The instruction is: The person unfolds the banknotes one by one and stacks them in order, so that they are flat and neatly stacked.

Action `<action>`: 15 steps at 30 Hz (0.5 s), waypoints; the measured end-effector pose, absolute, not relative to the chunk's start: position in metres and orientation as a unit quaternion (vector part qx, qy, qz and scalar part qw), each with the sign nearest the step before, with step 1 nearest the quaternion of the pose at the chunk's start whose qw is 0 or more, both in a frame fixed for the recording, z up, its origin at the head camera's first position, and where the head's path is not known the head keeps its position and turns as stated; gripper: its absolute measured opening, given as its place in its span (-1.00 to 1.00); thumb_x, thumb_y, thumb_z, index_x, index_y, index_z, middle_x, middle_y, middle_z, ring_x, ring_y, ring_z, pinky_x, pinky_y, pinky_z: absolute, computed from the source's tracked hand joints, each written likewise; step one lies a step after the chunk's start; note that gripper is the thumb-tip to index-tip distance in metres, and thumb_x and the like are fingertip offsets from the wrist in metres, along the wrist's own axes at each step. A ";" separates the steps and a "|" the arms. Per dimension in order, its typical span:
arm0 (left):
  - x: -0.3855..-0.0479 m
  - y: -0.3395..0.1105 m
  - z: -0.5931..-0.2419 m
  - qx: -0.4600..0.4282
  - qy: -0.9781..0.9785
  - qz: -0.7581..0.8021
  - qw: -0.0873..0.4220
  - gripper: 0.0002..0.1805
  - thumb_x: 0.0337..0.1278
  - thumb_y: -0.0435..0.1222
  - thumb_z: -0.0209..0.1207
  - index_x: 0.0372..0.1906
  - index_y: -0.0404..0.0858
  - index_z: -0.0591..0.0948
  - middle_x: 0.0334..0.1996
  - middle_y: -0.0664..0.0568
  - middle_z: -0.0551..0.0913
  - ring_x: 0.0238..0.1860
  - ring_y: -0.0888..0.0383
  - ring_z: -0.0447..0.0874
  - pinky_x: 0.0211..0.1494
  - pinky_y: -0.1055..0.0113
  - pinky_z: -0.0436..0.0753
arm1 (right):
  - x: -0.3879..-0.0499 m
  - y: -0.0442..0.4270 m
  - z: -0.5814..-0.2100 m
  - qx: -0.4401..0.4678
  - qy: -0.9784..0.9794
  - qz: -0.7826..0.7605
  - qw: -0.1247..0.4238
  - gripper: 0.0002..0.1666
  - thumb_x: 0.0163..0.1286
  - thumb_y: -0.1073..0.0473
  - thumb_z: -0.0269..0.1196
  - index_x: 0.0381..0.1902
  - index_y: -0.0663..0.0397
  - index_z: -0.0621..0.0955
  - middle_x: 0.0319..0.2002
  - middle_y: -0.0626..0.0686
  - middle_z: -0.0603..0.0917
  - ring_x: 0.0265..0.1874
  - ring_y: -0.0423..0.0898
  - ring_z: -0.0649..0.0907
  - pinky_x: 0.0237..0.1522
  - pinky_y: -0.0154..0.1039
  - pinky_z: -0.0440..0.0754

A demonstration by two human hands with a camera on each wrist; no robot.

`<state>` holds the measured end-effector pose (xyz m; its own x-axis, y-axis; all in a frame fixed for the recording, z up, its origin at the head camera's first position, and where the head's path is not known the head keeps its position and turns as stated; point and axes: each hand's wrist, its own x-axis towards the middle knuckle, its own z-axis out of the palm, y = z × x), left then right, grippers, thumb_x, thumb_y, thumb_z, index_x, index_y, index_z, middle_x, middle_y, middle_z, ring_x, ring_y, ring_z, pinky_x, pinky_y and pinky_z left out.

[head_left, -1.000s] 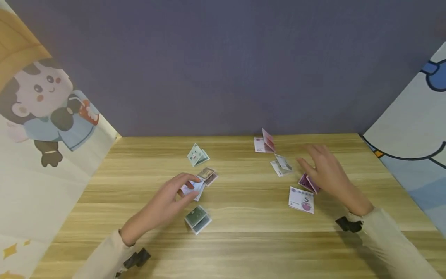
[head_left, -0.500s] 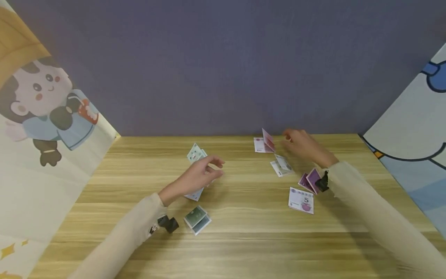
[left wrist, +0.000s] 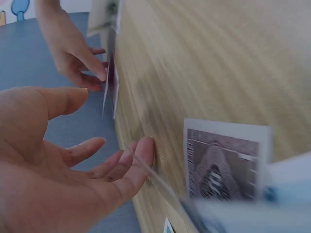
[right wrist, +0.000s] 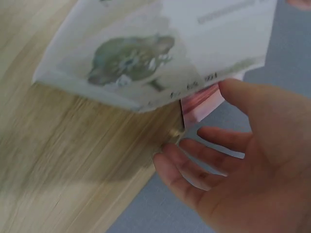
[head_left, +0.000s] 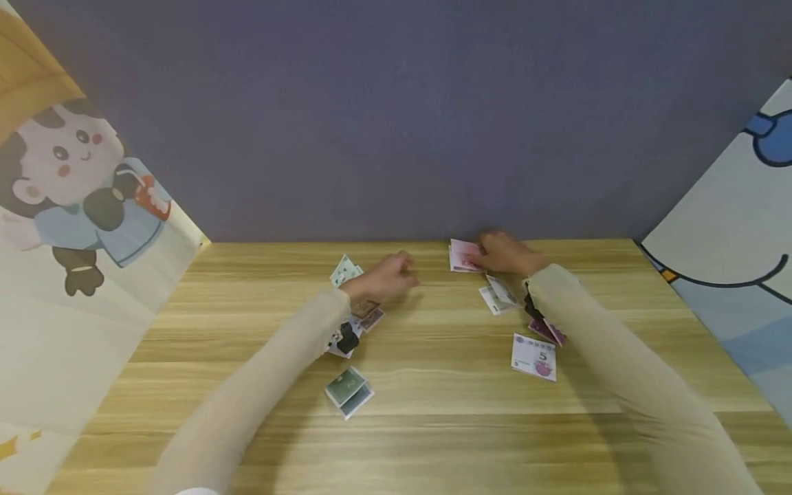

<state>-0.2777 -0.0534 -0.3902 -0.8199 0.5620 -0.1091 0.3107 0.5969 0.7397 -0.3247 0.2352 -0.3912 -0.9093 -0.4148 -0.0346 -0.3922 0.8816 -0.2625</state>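
Observation:
At the back of the table my right hand [head_left: 507, 253] pinches the right end of a folded pink banknote [head_left: 462, 256]. In the right wrist view, part of this pink note [right wrist: 201, 104] shows beside the thumb, behind a nearer white-and-green note [right wrist: 131, 58]. My left hand [head_left: 383, 277], slightly blurred, hovers with relaxed, spread fingers and holds nothing. Beneath its wrist lie a folded brown banknote [head_left: 371, 318] and a partly hidden bluish one [head_left: 340, 353]. A pale green folded note [head_left: 344, 270] stands just left of that hand.
Nearer on the left lies a dark green folded banknote [head_left: 348, 390]. Under the right forearm are a folded grey-green note [head_left: 498, 299] and a purple one [head_left: 544, 331], with a white-and-purple 5 note [head_left: 534, 357] in front. A dark wall [head_left: 396, 137] borders the table's back.
My left hand has moved right and away over the brown note. The right hand has gone left from above the purple note to the pink banknote, whose raised flap now lies down.

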 end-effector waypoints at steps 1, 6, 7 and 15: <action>-0.281 -0.050 -0.392 0.248 0.879 0.370 0.169 -0.36 0.41 -0.22 0.11 0.42 -0.45 0.23 0.33 -0.32 0.39 0.33 -0.17 0.40 0.37 0.04 0.42 | -0.325 0.233 -0.392 -0.214 0.968 -0.122 0.045 -0.57 0.44 -0.04 0.25 -0.44 0.20 0.48 -0.50 0.06 0.45 -0.49 0.01 0.45 -0.40 -0.11 0.38; -0.298 -0.029 -0.397 0.246 0.876 0.374 0.179 -0.33 0.40 -0.23 0.12 0.45 -0.44 0.18 0.37 -0.34 0.33 0.37 -0.17 0.36 0.41 0.06 0.38 | -0.329 0.230 -0.392 -0.231 0.964 -0.119 0.060 -0.61 0.30 0.04 0.38 -0.36 0.30 0.56 -0.46 0.07 0.49 -0.38 0.05 0.46 -0.31 -0.07 0.40; -0.302 -0.024 -0.398 0.243 0.877 0.373 0.179 -0.32 0.39 -0.23 0.12 0.45 -0.44 0.18 0.38 -0.34 0.32 0.38 -0.16 0.33 0.43 0.06 0.36 | -0.330 0.230 -0.392 -0.229 0.963 -0.122 0.069 -0.61 0.28 0.04 0.40 -0.32 0.31 0.58 -0.45 0.07 0.50 -0.37 0.04 0.46 -0.30 -0.07 0.41; -0.334 0.011 -0.409 0.222 0.921 0.282 0.148 -0.26 0.33 -0.09 0.21 0.48 -0.26 0.23 0.43 -0.10 0.35 0.58 -0.13 -0.18 0.57 -0.02 -0.08 | -0.330 0.227 -0.384 -0.197 0.958 -0.141 0.151 -0.39 0.11 -0.11 0.50 -0.16 0.24 0.52 -0.31 0.07 0.55 -0.29 0.01 0.47 -0.24 -0.17 0.44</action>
<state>-0.3337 0.0108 -0.4090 -0.8570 0.4936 -0.1478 0.3260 0.7416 0.5863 -0.3300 0.2271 -0.3840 -0.8767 -0.4207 -0.2332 -0.3358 0.8824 -0.3297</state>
